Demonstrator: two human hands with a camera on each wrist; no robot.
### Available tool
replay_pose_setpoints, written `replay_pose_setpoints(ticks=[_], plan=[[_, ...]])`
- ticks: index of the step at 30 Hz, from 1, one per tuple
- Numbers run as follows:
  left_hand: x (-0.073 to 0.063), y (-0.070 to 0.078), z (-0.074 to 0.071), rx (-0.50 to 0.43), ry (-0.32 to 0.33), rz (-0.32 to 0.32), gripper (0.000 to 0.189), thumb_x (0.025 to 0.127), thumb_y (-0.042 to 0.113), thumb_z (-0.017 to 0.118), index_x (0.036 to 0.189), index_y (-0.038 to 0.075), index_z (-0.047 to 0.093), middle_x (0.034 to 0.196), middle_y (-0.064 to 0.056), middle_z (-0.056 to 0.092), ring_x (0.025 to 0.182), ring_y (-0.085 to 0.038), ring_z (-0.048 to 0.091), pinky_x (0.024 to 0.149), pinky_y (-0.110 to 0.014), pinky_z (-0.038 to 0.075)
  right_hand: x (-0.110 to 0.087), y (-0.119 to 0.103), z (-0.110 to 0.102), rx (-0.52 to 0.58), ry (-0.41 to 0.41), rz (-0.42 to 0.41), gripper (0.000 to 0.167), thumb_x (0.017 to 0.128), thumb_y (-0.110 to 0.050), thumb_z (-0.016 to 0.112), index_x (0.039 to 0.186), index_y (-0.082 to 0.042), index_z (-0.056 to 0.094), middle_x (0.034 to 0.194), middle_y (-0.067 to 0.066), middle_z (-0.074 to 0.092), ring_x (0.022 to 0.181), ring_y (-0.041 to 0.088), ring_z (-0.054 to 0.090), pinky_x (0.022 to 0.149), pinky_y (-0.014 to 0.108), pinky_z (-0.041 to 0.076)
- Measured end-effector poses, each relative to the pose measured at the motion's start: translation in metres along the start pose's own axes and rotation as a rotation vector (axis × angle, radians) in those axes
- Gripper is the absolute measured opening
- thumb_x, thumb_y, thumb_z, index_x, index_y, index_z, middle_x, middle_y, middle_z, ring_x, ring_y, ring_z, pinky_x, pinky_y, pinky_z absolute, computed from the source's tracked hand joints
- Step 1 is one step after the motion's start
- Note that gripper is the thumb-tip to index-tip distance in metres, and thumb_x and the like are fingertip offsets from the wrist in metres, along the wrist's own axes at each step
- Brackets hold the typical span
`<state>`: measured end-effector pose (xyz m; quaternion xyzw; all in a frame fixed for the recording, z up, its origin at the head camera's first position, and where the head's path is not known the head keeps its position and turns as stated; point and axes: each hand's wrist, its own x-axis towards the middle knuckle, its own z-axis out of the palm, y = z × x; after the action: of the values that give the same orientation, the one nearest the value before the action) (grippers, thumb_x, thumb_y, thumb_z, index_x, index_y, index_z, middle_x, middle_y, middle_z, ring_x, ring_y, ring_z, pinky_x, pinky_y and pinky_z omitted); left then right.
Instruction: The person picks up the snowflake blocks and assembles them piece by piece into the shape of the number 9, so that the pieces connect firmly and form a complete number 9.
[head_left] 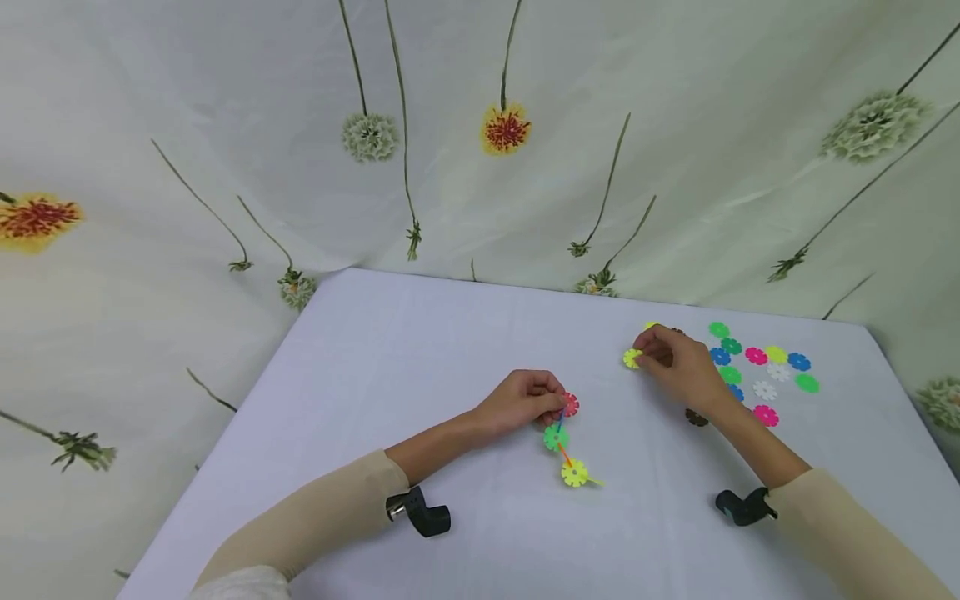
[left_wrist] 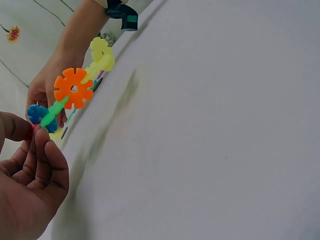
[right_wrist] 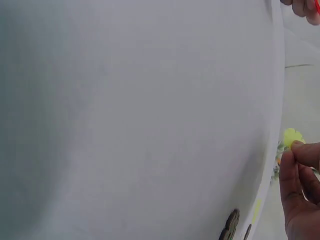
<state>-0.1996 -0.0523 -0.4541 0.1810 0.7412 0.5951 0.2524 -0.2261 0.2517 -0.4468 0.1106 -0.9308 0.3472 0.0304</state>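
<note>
In the head view my left hand [head_left: 522, 398] pinches a red notched disc [head_left: 572, 405], the top end of a chain of flower-shaped plastic discs. Below it in the chain come a blue disc [left_wrist: 36, 114], a green disc [head_left: 556, 437], an orange disc [left_wrist: 73, 88] and yellow discs [head_left: 574, 473] at the far end. The chain hangs above the white table. Farther right, my right hand [head_left: 681, 367] pinches a single yellow disc [head_left: 632, 358] between thumb and fingertips, apart from the chain.
Several loose discs, among them a pink disc [head_left: 766, 415], a white disc [head_left: 765, 391] and a brown disc [head_left: 696, 417], lie spread on the white tabletop [head_left: 450, 333] around and beyond my right hand. A flower-printed cloth [head_left: 450, 192] hangs behind the table.
</note>
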Motion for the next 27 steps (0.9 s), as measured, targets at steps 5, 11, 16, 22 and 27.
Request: replay_pose_setpoints(ticks=[5, 11, 16, 22, 27], plan=[[0.005, 0.001, -0.002, -0.003, 0.026, -0.001, 0.013, 0.104, 0.012, 0.065, 0.108, 0.001, 0.070, 0.083, 0.003, 0.069, 0.075, -0.009, 0.063, 0.075, -0.020, 0.057, -0.011, -0.018, 0.012, 0.106, -0.029, -0.079, 0.017, 0.100, -0.009, 0.075, 0.116, -0.013, 0.070, 0.107, 0.005, 0.076, 0.097, 0.018, 0.071, 0.084, 0.012, 0.055], [0.006, 0.004, -0.007, -0.022, 0.044, -0.010, 0.014, 0.103, 0.011, 0.064, 0.109, 0.000, 0.070, 0.083, 0.004, 0.069, 0.075, -0.009, 0.061, 0.075, -0.020, 0.057, -0.025, -0.036, 0.024, 0.215, -0.043, -0.176, 0.020, 0.097, -0.006, 0.079, 0.114, -0.013, 0.072, 0.103, 0.003, 0.077, 0.090, 0.008, 0.071, 0.084, 0.015, 0.059], [0.006, 0.002, -0.007, -0.032, 0.038, -0.017, 0.015, 0.103, 0.012, 0.064, 0.110, -0.001, 0.069, 0.082, 0.004, 0.068, 0.074, -0.008, 0.060, 0.074, -0.020, 0.056, -0.033, -0.045, 0.028, 0.255, -0.063, -0.210, 0.018, 0.097, -0.007, 0.080, 0.113, -0.014, 0.074, 0.103, 0.000, 0.077, 0.090, 0.008, 0.070, 0.086, 0.017, 0.060], [0.003, 0.001, -0.004, -0.041, 0.027, -0.021, 0.015, 0.103, 0.012, 0.064, 0.109, -0.001, 0.070, 0.082, 0.004, 0.068, 0.074, -0.010, 0.061, 0.074, -0.020, 0.056, -0.036, -0.051, 0.032, 0.262, -0.072, -0.236, 0.016, 0.097, -0.007, 0.079, 0.110, -0.015, 0.076, 0.102, -0.002, 0.078, 0.091, 0.008, 0.071, 0.088, 0.023, 0.061], [0.003, -0.001, -0.003, -0.054, 0.023, -0.017, 0.015, 0.103, 0.012, 0.064, 0.108, -0.001, 0.069, 0.083, 0.003, 0.070, 0.075, -0.013, 0.061, 0.074, -0.020, 0.056, -0.037, -0.056, 0.035, 0.244, -0.076, -0.276, 0.016, 0.096, -0.005, 0.079, 0.108, -0.016, 0.076, 0.101, -0.004, 0.079, 0.094, 0.005, 0.072, 0.088, 0.025, 0.063]])
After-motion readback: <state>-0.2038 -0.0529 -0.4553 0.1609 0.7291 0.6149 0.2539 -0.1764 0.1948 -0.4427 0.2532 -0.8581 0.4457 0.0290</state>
